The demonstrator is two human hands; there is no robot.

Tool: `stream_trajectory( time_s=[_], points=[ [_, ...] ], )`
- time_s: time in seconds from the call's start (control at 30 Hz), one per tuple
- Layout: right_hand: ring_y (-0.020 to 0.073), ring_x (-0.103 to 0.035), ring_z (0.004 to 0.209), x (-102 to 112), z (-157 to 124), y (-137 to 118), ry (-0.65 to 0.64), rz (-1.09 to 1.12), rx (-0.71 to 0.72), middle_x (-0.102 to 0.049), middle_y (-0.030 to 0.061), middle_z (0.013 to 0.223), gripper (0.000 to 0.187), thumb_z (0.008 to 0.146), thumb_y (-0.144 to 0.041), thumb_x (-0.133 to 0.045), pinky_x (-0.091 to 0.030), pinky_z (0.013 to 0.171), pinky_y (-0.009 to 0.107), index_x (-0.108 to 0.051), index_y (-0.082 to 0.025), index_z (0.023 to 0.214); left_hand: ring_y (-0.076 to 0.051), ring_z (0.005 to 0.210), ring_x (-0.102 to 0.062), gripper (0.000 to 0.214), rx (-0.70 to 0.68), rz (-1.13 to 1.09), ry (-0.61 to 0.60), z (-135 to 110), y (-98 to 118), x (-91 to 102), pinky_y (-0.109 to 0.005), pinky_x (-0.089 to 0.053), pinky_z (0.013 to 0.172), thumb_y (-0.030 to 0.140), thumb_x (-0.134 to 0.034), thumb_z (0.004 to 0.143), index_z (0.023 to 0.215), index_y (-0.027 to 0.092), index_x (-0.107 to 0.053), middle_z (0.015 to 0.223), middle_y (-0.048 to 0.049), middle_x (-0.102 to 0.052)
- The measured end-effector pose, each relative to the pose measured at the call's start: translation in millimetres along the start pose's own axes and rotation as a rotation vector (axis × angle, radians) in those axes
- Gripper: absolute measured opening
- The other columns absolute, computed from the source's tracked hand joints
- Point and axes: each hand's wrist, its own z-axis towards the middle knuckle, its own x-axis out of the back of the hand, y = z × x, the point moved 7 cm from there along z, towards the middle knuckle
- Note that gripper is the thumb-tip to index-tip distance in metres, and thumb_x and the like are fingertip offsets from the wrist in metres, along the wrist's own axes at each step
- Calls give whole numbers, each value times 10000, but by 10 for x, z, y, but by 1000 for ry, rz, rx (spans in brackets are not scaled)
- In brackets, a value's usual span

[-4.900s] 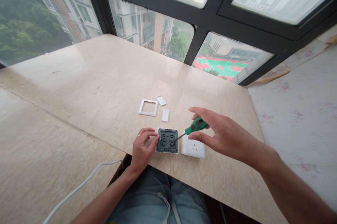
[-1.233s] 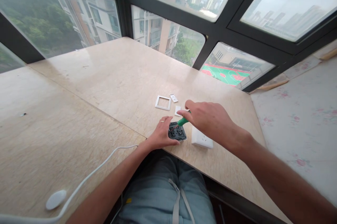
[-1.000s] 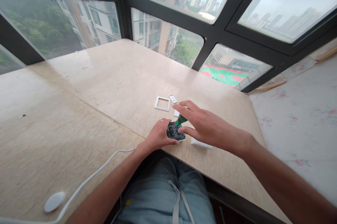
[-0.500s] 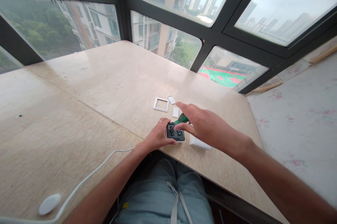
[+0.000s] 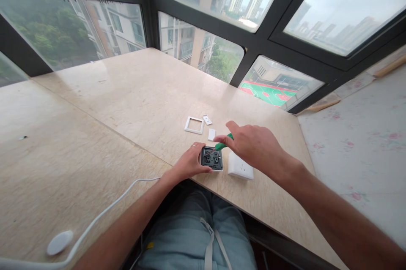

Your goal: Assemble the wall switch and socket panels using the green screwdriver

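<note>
My left hand grips the left side of an opened wall switch, thumb at its near edge and fingers at its far edge. The switch lies face up near the front edge of the ledge, its black inner plate bare. In my right hand is a screwdriver with a green handle, tilted so that its shaft slants down to the left part of the black plate. Beyond the switch lie a white frame, a white rocker cap and a small white piece with holes.
A white socket sits just right of the switch, under my right wrist. On the left, a white cable runs across the stone ledge past a white disc. Windows and a papered wall bound the ledge.
My right hand has shifted right and tilted the screwdriver lower, uncovering more of the black plate and the socket. The left hand and the switch stay in place.
</note>
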Motion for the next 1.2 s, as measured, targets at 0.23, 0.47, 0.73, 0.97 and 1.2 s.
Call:
stream_trajectory(
  time_s=[0.23, 0.47, 0.73, 0.97, 1.2],
  points=[
    [226, -615, 1171, 62, -81, -176, 38, 337, 457, -605, 133, 1309, 423, 914, -197, -603, -521, 916, 316, -503, -198, 1326, -306, 1034, -623, 743, -1, -8, 13, -5, 6, 6, -439, -522, 877, 334, -898, 581, 1217, 208, -534, 1153, -100, -596],
    [309, -710, 816, -43, 61, 32, 44, 79, -13, -714, 145, 833, 378, 988, -466, -464, -527, 685, 378, -631, -135, 1065, -328, 1137, -578, 782, 26, -3, -35, -2, 11, -7, -461, -472, 968, 339, -889, 592, 1259, 178, -514, 1230, -132, -578],
    [272, -681, 916, -21, 47, -93, 74, 309, 228, -683, 130, 1081, 407, 914, -352, -623, -543, 737, 360, -532, -187, 1275, -327, 1121, -580, 711, 24, -17, -52, 0, 44, 5, -460, -469, 956, 336, -876, 603, 1215, 196, -541, 1196, -113, -588],
    [238, -658, 1015, 5, 39, -111, 67, 373, 348, -658, 97, 1117, 225, 910, -160, -556, -518, 842, 337, -599, -208, 1125, -335, 1142, -577, 766, 23, -15, -45, -1, 25, -5, -471, -462, 982, 327, -878, 605, 1263, 180, -516, 1239, -139, -574],
    [221, -684, 877, -7, 27, 88, 169, 522, 224, -721, 81, 1002, 259, 911, -300, -629, -522, 785, 336, -630, -186, 1144, -356, 1266, -514, 926, -15, 8, -47, -13, 73, -3, -503, -428, 1049, 326, -870, 607, 1402, 207, -410, 1370, -158, -493]
  ],
)
